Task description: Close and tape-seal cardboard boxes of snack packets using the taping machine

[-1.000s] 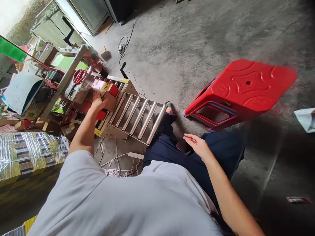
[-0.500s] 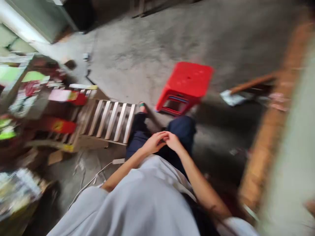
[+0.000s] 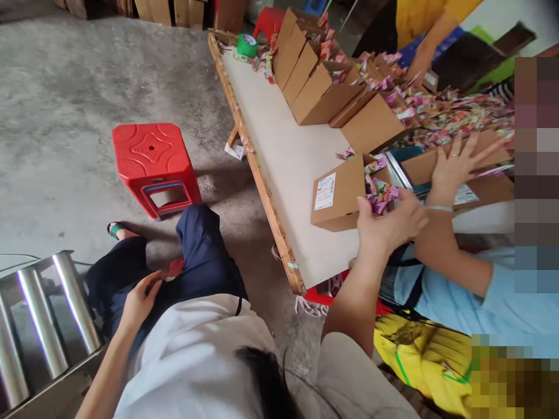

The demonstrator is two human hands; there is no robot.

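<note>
My left hand (image 3: 142, 297) hangs above my lap with the fingers parted and slightly curled, holding nothing. Out over the table (image 3: 288, 157), my right hand (image 3: 388, 224) reaches to the near side of an open cardboard box (image 3: 338, 195) with a white label. Its thumb and fingers are spread around the box's corner, beside the pink and green wrapped packets (image 3: 381, 195) inside. Whether the fingers grip the box or the packets cannot be made out.
A co-worker's hand (image 3: 456, 163) lies on another carton close to my right hand. More packet-filled boxes (image 3: 323, 93) stand on the table. A red stool (image 3: 151, 151) is ahead, a roller conveyor (image 3: 41, 320) at lower left, green tape (image 3: 247, 45) at the table's far end.
The view has swung right, bringing the table, boxes and co-workers in. My hands, together at my lap before, are now apart; the right has reached out to the box.
</note>
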